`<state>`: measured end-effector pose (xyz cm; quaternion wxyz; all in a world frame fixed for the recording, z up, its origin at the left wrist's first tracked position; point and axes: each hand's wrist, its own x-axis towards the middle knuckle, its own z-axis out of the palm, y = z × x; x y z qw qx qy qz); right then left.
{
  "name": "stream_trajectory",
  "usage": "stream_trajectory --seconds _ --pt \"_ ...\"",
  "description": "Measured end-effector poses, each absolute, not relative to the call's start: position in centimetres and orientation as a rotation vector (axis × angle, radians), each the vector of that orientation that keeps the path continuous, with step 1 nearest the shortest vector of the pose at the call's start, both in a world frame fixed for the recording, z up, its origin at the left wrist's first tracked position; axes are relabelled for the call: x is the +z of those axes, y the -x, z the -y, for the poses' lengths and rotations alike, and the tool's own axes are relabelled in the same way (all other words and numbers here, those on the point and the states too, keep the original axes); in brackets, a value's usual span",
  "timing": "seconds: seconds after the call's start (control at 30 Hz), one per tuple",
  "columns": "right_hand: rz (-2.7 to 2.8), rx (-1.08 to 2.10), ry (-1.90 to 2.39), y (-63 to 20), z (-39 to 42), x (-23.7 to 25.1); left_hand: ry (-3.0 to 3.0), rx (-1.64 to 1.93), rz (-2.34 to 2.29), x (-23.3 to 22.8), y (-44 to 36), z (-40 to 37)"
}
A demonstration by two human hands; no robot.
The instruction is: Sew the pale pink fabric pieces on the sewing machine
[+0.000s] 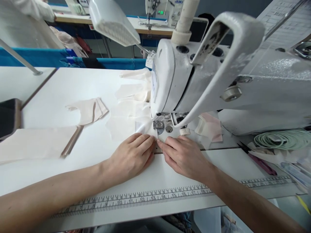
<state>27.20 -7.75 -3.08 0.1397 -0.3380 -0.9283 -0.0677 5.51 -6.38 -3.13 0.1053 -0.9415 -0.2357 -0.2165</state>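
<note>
In the head view, a white sewing machine (165, 77) stands over the table, its presser foot (159, 125) low over the plate. Pale cream fabric (128, 118) lies left of the foot and runs up to it. My left hand (133, 153) is closed, its bent fingers pressed together on the fabric edge just in front of the foot. Almost touching it, my right hand (184, 158) is closed too, with thumb and forefinger pinched at the same edge. The fingers partly hide the fabric between them.
Stacked cut pieces (39, 142) and a smaller stack (89, 110) lie to the left. A printed ruler (143, 198) runs along the front edge. At right are thread snips (262, 163) and a coil of pale green cord (283, 139). A lamp (114, 24) hangs above.
</note>
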Motion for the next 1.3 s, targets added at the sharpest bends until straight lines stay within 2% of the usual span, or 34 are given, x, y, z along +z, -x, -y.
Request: stream_trajectory --seconds 0.6,0.73,0.93,1.3 --pt "2.59 -0.467 1.135 -26.2 6.3 -3.3 2.789 -0.647 0.761 -4.0 -5.1 3.8" --pt "2.563 -0.398 1.133 -26.6 6.4 -3.6 2.791 -0.649 0.77 -4.1 -5.1 3.2" --pt "2.258 -0.078 1.271 -28.3 4.3 -3.8 2.824 -0.583 0.818 -4.1 -4.9 2.5" --pt "2.218 -0.163 1.333 -29.2 3.6 -4.7 2.804 -0.472 0.87 -3.9 -4.8 2.9"
